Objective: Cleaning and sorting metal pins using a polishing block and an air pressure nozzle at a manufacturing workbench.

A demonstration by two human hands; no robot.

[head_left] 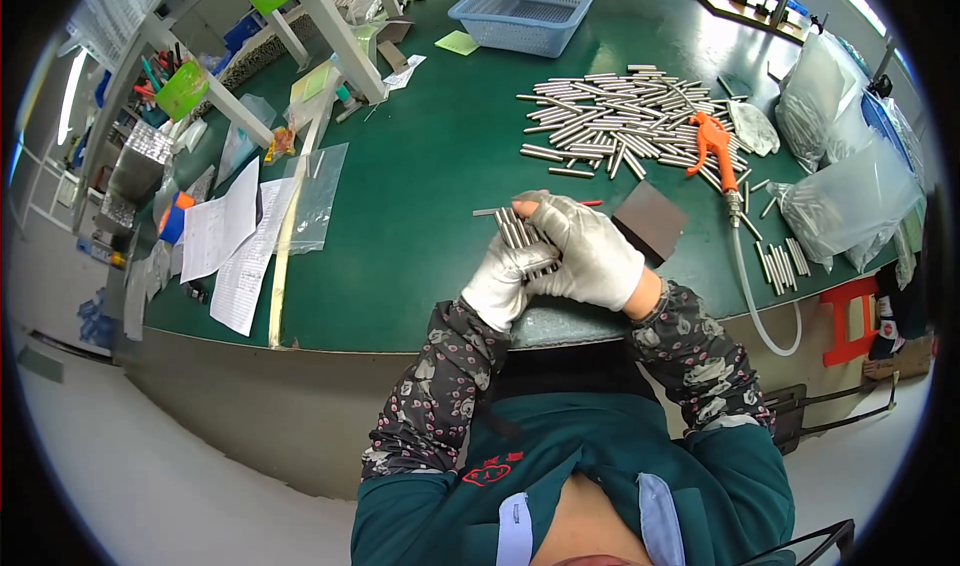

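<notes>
My left hand point(497, 284), in a white glove, is closed around a bundle of short metal rods point(516, 232) near the table's front edge. My right hand point(592, 251), in a white glove with a bare fingertip showing, wraps over the same bundle from the right. The rods lie side by side, and several ends show between the two hands. One thin rod point(484, 212) sticks out to the left, just beyond the bundle; whether it touches the table I cannot tell. Behind my right hand, a thin red piece point(592, 203) shows in part. A dark square block point(650, 222) lies right of that hand.
A large pile of metal rods point(610, 116) spreads across the green table point(420, 146). An orange air gun point(712, 151) with its hose lies right, near smaller rod groups point(780, 266) and plastic bags point(850, 201). A blue basket point(525, 11) stands far back; papers point(240, 256) lie left.
</notes>
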